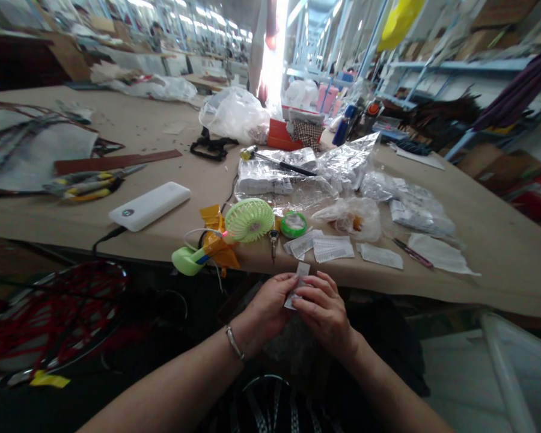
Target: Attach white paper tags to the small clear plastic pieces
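Just off the table's front edge, my left hand (270, 304) and my right hand (325, 310) are together, both closed on a small white label (302, 270). The label's upper end sticks up between the fingers; its lower part shows below my right fingertips. Beyond the hands, printed paper labels (332, 248) lie near the table edge, with another white strip (379, 255) to their right. A green round tin (293, 224) sits behind them. Left of the tin are a small pointed tool (273, 240) and a green fan (249, 220) with orange tape.
On the table (162, 234) are a white power bank (149, 205), pliers (88, 185) at left, a hammer (279, 162) on plastic-wrapped packs, crumpled clear bags (234, 114), and tweezers (413, 253) at right. A red-strapped round frame (49, 319) is below at left.
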The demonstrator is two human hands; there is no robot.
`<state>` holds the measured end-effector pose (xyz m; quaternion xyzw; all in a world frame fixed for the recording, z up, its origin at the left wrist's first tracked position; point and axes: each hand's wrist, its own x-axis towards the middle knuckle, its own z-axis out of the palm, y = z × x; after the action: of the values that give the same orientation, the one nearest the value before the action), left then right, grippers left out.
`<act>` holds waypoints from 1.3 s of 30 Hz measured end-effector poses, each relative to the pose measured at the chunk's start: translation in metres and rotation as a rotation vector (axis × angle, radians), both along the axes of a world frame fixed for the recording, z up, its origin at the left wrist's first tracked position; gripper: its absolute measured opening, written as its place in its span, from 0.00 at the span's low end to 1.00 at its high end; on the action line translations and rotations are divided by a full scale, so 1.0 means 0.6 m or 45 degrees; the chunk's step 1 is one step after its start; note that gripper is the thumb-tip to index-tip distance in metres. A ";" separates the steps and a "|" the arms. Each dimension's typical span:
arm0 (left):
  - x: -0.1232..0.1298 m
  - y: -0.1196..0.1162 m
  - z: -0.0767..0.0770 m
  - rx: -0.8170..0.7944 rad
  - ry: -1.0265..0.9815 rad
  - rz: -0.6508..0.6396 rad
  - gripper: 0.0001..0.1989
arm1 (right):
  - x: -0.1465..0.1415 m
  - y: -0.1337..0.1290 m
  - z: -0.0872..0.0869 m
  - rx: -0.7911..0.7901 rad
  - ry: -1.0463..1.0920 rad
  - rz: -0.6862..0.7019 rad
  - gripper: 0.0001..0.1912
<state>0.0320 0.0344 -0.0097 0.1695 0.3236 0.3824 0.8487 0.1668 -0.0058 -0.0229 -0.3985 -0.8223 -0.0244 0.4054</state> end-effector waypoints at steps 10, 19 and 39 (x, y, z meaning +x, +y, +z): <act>0.000 -0.009 0.012 -0.011 0.362 -0.062 0.04 | 0.081 0.054 0.005 -0.097 -0.315 -0.590 0.15; 0.003 -0.010 0.007 0.031 0.433 -0.119 0.05 | 0.099 0.059 0.000 -0.013 -0.097 -0.520 0.09; 0.005 -0.012 0.006 -0.034 0.113 -0.039 0.03 | 0.011 -0.012 0.004 -0.074 -0.135 0.184 0.09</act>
<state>0.0349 0.0273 -0.0060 0.1798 0.3634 0.3569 0.8415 0.1736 -0.0128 -0.0206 -0.3479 -0.8697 0.0077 0.3501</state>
